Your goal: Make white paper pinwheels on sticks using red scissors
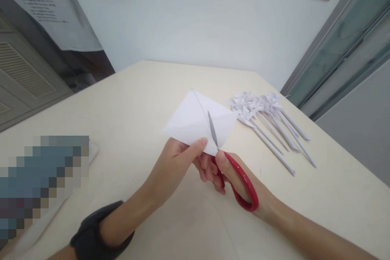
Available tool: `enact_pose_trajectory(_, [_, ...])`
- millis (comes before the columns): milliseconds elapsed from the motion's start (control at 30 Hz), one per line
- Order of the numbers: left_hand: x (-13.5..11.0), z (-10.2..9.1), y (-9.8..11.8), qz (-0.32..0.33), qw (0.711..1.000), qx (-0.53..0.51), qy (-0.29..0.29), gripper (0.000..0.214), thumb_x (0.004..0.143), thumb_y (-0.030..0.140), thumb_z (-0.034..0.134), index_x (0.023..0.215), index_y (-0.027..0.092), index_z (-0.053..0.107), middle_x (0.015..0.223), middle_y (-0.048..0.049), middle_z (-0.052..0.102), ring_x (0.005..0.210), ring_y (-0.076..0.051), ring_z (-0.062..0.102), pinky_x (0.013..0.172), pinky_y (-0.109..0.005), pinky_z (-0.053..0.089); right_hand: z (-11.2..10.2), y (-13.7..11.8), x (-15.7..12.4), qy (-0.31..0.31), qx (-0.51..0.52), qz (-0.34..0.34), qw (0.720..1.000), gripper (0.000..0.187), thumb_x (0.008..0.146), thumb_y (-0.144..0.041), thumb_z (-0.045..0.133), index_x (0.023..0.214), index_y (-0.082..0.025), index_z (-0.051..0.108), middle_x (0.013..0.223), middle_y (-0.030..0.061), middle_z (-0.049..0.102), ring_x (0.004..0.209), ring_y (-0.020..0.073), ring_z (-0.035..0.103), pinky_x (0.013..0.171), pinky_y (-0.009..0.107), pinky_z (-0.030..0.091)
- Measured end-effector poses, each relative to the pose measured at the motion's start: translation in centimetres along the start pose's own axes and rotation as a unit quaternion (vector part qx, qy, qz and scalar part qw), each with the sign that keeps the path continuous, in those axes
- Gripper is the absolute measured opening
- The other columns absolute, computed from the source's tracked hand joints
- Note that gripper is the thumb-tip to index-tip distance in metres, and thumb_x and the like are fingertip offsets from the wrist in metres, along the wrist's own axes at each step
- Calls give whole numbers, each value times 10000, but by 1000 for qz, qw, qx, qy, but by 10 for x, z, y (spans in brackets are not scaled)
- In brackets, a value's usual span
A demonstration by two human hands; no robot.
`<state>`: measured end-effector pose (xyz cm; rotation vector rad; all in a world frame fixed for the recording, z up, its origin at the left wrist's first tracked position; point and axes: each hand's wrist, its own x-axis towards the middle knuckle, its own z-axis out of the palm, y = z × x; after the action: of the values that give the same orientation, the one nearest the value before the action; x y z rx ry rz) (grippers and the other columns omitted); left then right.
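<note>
A square white sheet of paper (185, 115) with diagonal creases is held above the table, one corner toward me. My left hand (183, 154) pinches its near edge, thumb on top and fingers beneath. In my right hand (227, 166) is a pair of red-handled scissors (248, 189), the thumb through one loop. One grey blade lies over the paper, pointing from the near right corner toward the centre; the other blade is hidden under the sheet. Fingers of both hands are close together below the paper, so some overlap and are hard to separate.
Several white paper pinwheels (250, 103) on rolled paper sticks (274, 142) lie at the right of the cream table (131, 97). A pixelated object (45, 174) rests at the left on something white. A white wall (189, 16) stands behind the table.
</note>
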<state>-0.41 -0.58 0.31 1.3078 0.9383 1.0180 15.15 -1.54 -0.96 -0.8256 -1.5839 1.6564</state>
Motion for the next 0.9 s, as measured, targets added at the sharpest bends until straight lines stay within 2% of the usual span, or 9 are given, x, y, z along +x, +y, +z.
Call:
enact_pose_trajectory(333, [1,-1,-1,-6,1000,12,26,385,878,305,491,532,152,562,495,-2,593,506,-155,610,537,-266,500,-1,11,1,10,20,15,1000,416,908,-510,372,668,-177,439,533,-61,373,413,48,279,402,211,207])
enact_pose_trajectory(467, [0,1,0,2,998,34,49,297,868,330,501,649,156,600,535,-2,608,510,-169,599,528,-293,506,-2,12,0,16,-10,25,1000,464,904,-530,359,598,-183,381,467,-63,358,403,54,291,411,214,223])
enact_pose_trajectory(567, [0,1,0,34,996,19,80,272,861,340,514,661,174,593,527,13,590,495,-157,571,503,-283,487,-2,9,-1,20,-55,48,997,467,885,-549,389,592,-186,384,441,-70,337,394,55,290,413,213,231])
enact_pose_trajectory(733, [4,-3,3,108,976,-1,187,269,850,271,535,601,175,565,569,19,568,487,-123,529,462,-261,437,-2,0,0,-14,-90,83,992,444,876,-522,432,594,-181,386,496,-54,382,427,57,359,436,203,283])
enact_pose_trajectory(833, [8,-9,8,186,950,-44,246,193,825,192,554,633,181,568,625,32,543,544,-109,519,461,-245,417,-16,-4,0,-61,-135,124,981,371,876,-457,458,632,-179,421,578,-31,451,504,80,455,489,211,355])
enact_pose_trajectory(900, [10,-12,10,210,938,-75,267,105,795,164,583,694,193,590,699,37,550,622,-106,526,467,-226,413,-31,-4,1,-63,-228,140,962,249,847,-387,516,703,-189,468,657,-14,515,560,104,490,512,227,380])
